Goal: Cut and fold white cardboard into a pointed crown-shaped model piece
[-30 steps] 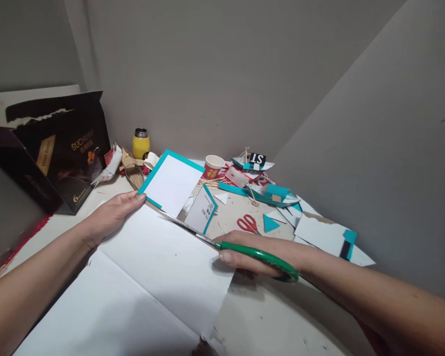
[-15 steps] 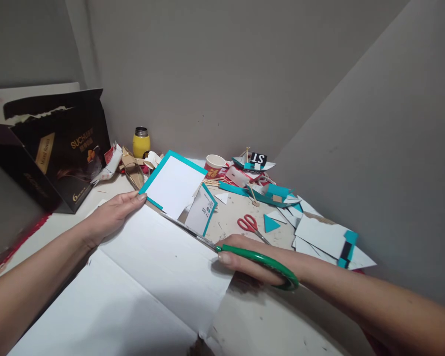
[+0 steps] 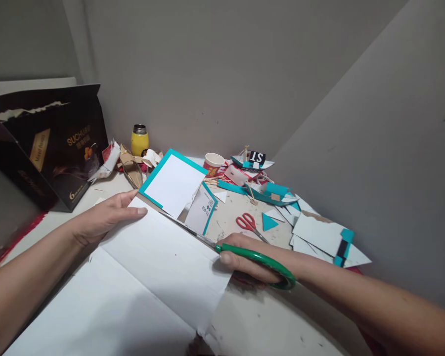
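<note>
A large folded sheet of white card (image 3: pixel 163 252) spreads across the lower left. My left hand (image 3: pixel 107 212) grips its far left edge, thumb on top and fingers beneath. My right hand (image 3: pixel 241 257) is closed round the green handles of a pair of scissors (image 3: pixel 267 257). Their blades point left along the card's far edge, and part of them is hidden by the card. Just beyond the blades is a white flap with a teal border (image 3: pixel 176 185). Beside it sits a smaller white piece with printed text and a teal edge (image 3: pixel 201 210).
Red-handled scissors (image 3: pixel 246 222) lie beyond my right hand, near a teal triangle (image 3: pixel 269 222). Card boats (image 3: pixel 272 193) and a paper cup (image 3: pixel 213 164) stand farther back. A black box (image 3: pixel 59 148) and a yellow bottle (image 3: pixel 140 141) are at left; card scraps (image 3: pixel 319 237) lie at right.
My left thumb has shifted slightly down onto the white card. The scissors and my right hand look nearly the same, and the view has turned a little.
</note>
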`<action>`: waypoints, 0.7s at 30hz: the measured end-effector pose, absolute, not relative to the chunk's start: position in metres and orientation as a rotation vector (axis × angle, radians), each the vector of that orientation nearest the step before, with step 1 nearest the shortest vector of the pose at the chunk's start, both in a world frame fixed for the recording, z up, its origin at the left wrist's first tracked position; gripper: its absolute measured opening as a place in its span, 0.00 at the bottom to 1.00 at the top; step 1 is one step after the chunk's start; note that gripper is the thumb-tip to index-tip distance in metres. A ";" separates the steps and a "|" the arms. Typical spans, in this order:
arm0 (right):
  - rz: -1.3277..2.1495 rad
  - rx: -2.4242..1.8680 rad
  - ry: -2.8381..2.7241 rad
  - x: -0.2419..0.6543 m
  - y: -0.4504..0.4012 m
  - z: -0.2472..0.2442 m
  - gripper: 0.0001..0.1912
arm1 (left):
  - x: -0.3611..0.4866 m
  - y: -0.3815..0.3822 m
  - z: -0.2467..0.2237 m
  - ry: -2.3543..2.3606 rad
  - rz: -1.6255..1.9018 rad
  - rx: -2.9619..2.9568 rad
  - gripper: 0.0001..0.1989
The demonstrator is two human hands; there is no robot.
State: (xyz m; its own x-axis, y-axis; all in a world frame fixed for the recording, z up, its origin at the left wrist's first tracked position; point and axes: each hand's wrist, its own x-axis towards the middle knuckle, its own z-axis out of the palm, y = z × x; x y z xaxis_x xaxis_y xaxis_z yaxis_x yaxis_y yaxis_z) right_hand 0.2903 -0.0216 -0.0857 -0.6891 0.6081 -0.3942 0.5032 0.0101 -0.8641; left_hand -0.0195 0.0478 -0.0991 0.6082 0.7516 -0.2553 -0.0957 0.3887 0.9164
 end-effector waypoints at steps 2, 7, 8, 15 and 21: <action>1.771 -1.218 -2.167 0.291 -0.021 -0.085 0.29 | -0.020 0.048 -0.099 0.739 0.611 1.048 0.29; 1.701 -1.291 -2.205 0.289 -0.019 -0.076 0.27 | -0.020 0.046 -0.099 0.711 0.640 1.064 0.30; 1.692 -1.280 -2.222 0.289 -0.017 -0.074 0.27 | -0.020 0.046 -0.099 0.706 0.645 1.065 0.31; 1.698 -1.166 -2.293 0.285 -0.006 -0.075 0.33 | -0.019 0.046 -0.100 0.681 0.666 1.072 0.30; 1.813 -1.168 -2.215 0.281 -0.006 -0.086 0.37 | -0.017 0.044 -0.098 0.693 0.666 1.087 0.28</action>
